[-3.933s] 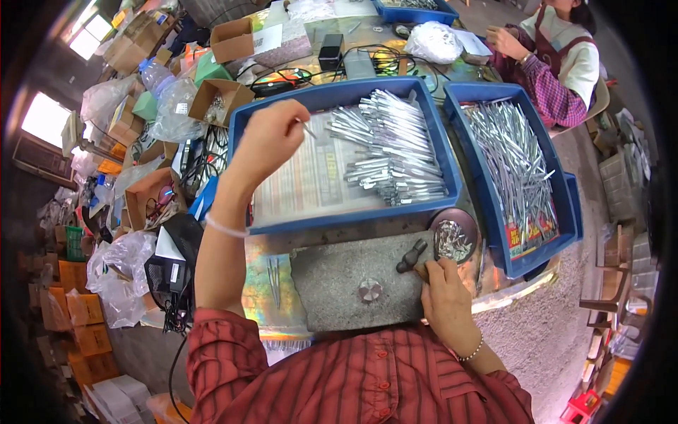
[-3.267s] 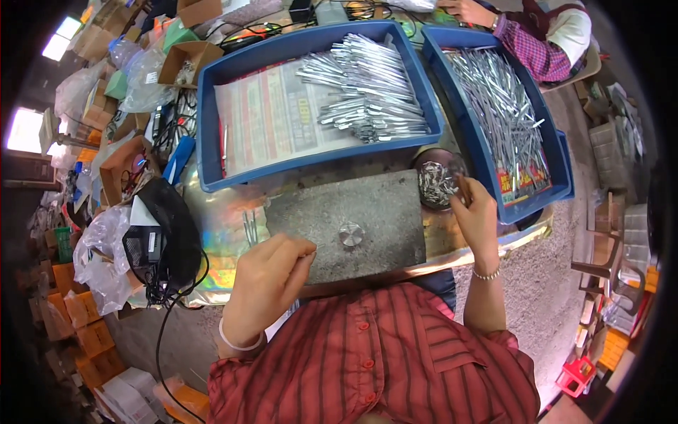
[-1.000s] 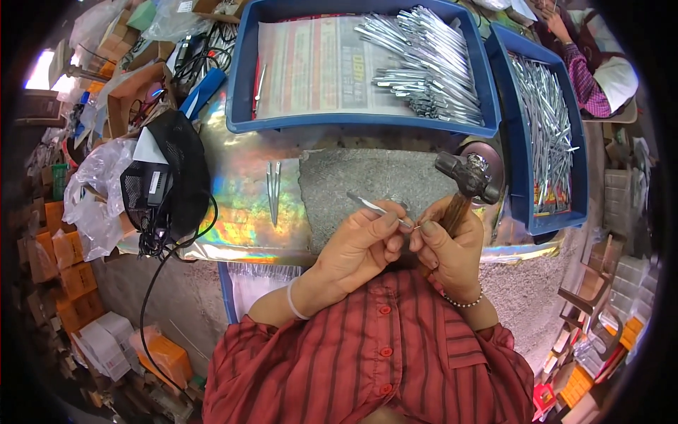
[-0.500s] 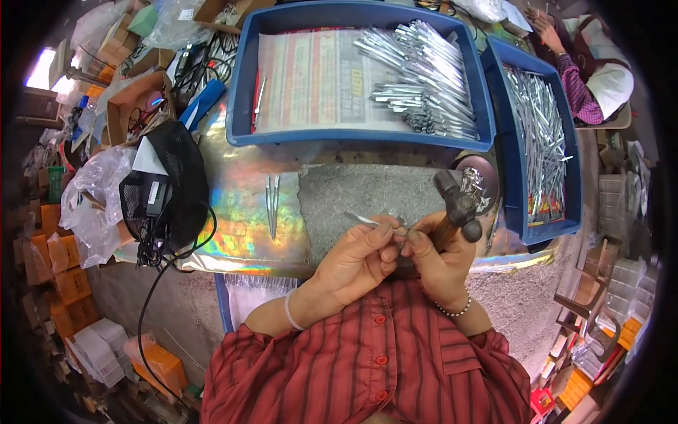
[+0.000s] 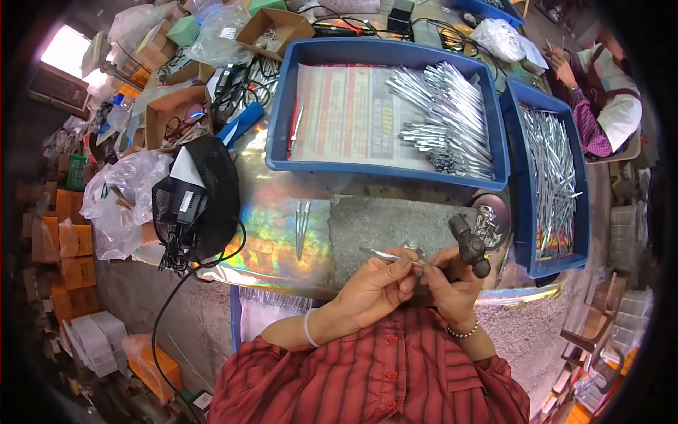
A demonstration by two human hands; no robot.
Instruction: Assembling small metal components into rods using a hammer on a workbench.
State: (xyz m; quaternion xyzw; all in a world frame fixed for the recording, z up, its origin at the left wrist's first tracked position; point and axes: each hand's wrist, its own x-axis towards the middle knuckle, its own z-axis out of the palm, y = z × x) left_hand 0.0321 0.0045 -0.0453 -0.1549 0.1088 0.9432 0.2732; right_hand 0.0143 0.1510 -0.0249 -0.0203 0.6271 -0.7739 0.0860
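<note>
My left hand (image 5: 374,291) is closed, pinching a slim silver metal piece (image 5: 379,254) between thumb and fingers, its free end pointing up and left. At the piece's other end the thumb and fingertips of my right hand (image 5: 455,293) meet it; what they pinch there is too small to make out. A ball-peen hammer (image 5: 472,247) also stays in my right hand, head up. Both hands are over the near edge of a grey slab (image 5: 388,219). Left of the slab lie a few slim pointed silver pieces (image 5: 301,230). A round dish (image 5: 503,203) holds small metal parts.
Behind the slab stands a blue tray (image 5: 388,177) with many silver pieces on printed paper; another blue tray (image 5: 521,219) is at its right. A black mesh bag (image 5: 219,205) with cables, plastic bags and cardboard boxes (image 5: 169,113) crowd the left. Another person (image 5: 600,106) sits far right.
The view has tilted up, so the bench and trays appear lower and further right. Both hands keep the same hold on the metal piece, and the hammer remains in my right hand.
</note>
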